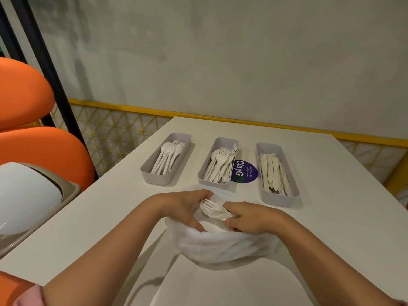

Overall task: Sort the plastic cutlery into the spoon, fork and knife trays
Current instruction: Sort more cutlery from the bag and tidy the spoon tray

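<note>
Head view: forks (210,208) at the plastic bag (220,247) mouth.
Your left hand (184,207) grips its rim to keep it open, so your right hand (250,218) clamps the bunch freely.

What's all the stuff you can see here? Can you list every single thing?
table: one, white, under everything
spoon tray: one, grey, left of the row
fork tray: one, grey, middle
knife tray: one, grey, right
spoons: a bunch, white, in the spoon tray
forks: a bunch, white, in the fork tray
knives: a bunch, white, in the knife tray
sticker: one, purple, between the fork and knife trays
plastic bag: one, white, nearest the person
held forks: a few, white, over the bag
orange seats: two, far left
bin: one, white lid, left of the table
left hand: holds the bag's rim
right hand: grips the held forks
</note>
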Available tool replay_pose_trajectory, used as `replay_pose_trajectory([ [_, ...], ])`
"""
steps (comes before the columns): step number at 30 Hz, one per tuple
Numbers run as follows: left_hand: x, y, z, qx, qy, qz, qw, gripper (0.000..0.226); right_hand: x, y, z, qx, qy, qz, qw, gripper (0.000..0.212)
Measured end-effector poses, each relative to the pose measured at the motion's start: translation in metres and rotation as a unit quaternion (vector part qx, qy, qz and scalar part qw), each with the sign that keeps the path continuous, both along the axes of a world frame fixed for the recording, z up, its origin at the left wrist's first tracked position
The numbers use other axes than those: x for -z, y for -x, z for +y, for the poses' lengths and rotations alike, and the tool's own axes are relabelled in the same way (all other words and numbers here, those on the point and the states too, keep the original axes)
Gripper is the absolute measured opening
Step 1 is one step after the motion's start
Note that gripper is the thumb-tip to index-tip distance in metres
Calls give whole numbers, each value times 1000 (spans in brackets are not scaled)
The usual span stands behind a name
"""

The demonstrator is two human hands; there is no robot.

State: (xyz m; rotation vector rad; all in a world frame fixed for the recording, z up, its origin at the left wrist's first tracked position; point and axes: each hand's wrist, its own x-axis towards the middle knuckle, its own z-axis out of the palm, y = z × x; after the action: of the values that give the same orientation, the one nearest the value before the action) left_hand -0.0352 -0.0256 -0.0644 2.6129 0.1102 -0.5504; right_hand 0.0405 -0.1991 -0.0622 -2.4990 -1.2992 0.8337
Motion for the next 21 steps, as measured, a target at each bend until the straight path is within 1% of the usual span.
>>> replay_pose_trajectory([
  [1,1,0,0,-2,4,-1,1000,98,0,0,-1,-1,-3,12,1000,17],
  [3,3,0,1,-8,13,-2,1000,99,1,2,-5,-16,3,6,1000,35],
  [4,4,0,1,-11,15,-3,1000,99,2,2,-6,-23,0,-1,1000,38],
  [6,4,0,0,-12,17,-3,1000,99,1,3,-7,-31,-7,-8,999,32],
  [8,4,0,0,-13,20,-1,1000,99,-1,4,-8,-40,-17,1,999,13],
  [10,4,1,0,-14,17,1,1000,99,-4,6,-9,-45,-23,2,999,21],
  [13,3,3,1,-15,2,0,1000,98,-5,4,-14,6,-49,35,998,21],
  [15,2,4,0,-13,-15,-2,1000,97,-6,3,-16,50,-94,77,991,20],
  [18,0,3,-2,-7,-27,4,1000,97,-15,2,-15,100,-192,149,965,19],
  [19,-1,2,-3,-6,-29,4,1000,96,-19,2,-14,111,-220,162,956,17],
  [21,-2,1,-2,-9,-25,2,1000,96,-25,1,-11,133,-256,157,944,14],
])
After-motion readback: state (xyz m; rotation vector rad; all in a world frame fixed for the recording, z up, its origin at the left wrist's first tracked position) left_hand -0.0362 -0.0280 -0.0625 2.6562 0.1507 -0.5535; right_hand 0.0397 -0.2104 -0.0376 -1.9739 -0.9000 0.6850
